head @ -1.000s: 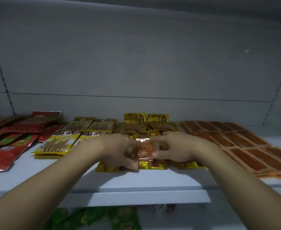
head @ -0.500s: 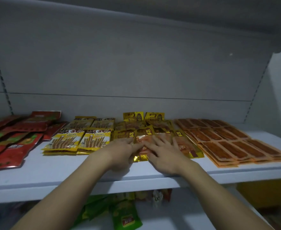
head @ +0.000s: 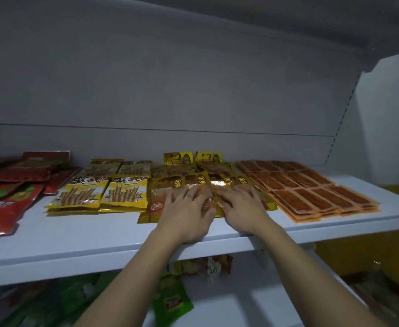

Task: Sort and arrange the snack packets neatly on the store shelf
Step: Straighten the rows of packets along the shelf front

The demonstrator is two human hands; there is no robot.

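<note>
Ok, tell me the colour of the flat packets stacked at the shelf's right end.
Orange: the flat packets show dark reddish-brown strips inside; best in the head view.

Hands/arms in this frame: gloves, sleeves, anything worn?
No gloves: left hand and right hand are both bare. The forearms are uncovered as far as the frame shows, with no sleeves, watch or bands. What looks like a thin ring sits on one left-hand finger.
</note>
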